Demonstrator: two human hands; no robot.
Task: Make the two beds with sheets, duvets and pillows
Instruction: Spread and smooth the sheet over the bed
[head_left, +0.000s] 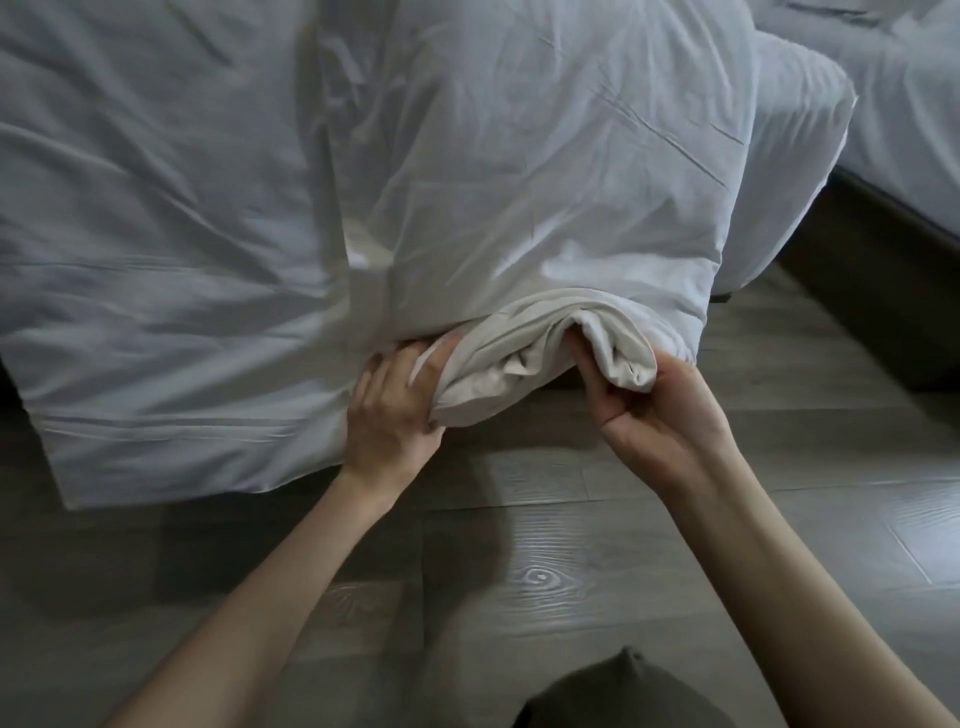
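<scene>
Head view: a person stands at the side of the near bed, both hands on the bedding at its edge, above the wooden floor.
Done so far: a white duvet lies heaped and creased on the near bed; it looks laid on but not spread.
Left to do: by my reading most of it. The duvet needs straightening, no dressed pillow shows, and the second bed at the upper right looks rumpled too.
Task's thing: a bunched roll of off-white cloth at the duvet's near edge, overhanging the bed's side; I cannot tell whether it is cover or filling.
Left hand: fingers curl round the roll's left end and dig into the folds, gripping it.
Right hand: thumb and bent fingers are pressed together, pinching the roll's right end.
</scene>
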